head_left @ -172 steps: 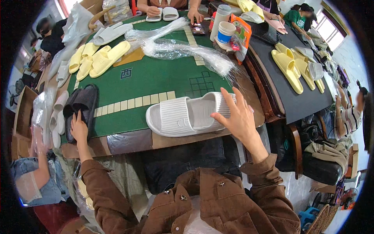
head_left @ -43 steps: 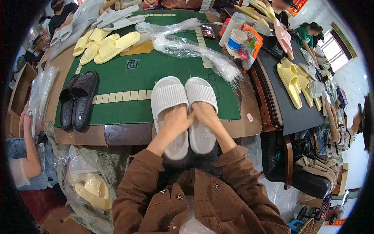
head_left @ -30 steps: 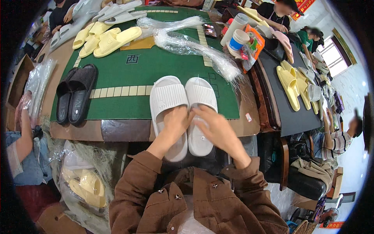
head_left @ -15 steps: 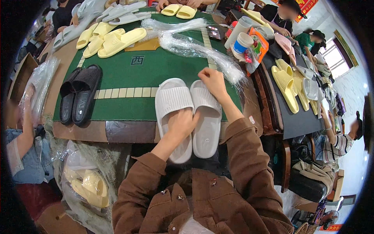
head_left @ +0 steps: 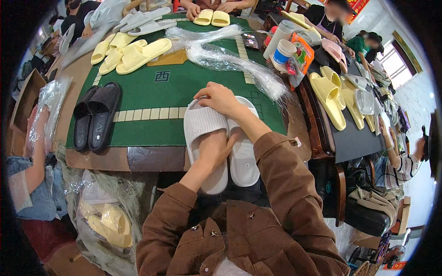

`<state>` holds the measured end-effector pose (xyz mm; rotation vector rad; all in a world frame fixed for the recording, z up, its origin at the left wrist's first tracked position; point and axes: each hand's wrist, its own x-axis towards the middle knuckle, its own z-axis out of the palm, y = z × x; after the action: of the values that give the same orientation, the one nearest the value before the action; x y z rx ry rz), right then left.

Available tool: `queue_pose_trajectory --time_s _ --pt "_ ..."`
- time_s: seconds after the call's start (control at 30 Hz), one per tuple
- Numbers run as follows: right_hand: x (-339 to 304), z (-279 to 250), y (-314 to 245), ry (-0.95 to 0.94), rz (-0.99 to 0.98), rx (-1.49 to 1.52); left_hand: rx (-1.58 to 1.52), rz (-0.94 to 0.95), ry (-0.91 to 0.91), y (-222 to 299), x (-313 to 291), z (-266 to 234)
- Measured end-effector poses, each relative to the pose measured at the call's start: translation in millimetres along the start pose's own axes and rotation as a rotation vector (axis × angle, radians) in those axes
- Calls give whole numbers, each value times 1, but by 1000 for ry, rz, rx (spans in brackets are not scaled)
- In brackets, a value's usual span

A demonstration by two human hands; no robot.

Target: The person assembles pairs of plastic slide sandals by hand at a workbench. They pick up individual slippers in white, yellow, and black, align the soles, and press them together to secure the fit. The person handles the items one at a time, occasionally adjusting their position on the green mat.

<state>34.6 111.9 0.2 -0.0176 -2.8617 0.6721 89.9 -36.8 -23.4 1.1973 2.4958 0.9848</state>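
Observation:
A pair of light grey slippers, the left slipper [head_left: 208, 122] and the right slipper [head_left: 245, 161], lies side by side at the table's near edge, heels overhanging it. My left hand [head_left: 212, 146] reaches into the left slipper under its strap, thumb over toward the right slipper, gripping their inner sides; its fingertips are hidden. Across the straps lies my right hand [head_left: 220, 99], fingers bent and closed on the left slipper's toe rim. Part of the right slipper's strap is covered by that hand. Off to the left stands a pair of black slippers [head_left: 100, 117].
Clear plastic bags [head_left: 230, 55] lie on the green mat [head_left: 184, 89], near several yellow slippers [head_left: 142, 57]. Cups [head_left: 284, 54] stand at the right. A side table [head_left: 352, 145] bears more slippers. Below left hangs a bag of slippers [head_left: 108, 218]. Other people work around the tables.
My right hand has moved left from the right slipper's toe to the left slipper's toe. My left hand stays in the left slipper. The view has shifted slightly.

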Motion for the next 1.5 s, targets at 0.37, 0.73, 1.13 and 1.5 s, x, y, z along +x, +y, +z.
queue_pose_trajectory --time_s 0.37,0.73,1.13,1.5 --pt "5 6 5 254 50 90 21 228 138 1 -26 -25" --pt "-12 -18 -2 455 137 562 -325 215 375 -29 62 -74" --pt "-25 -13 20 509 290 773 -984 -23 16 -32 115 -40" --pt "-38 -14 13 484 262 1053 -779 -40 243 -42 107 -36"
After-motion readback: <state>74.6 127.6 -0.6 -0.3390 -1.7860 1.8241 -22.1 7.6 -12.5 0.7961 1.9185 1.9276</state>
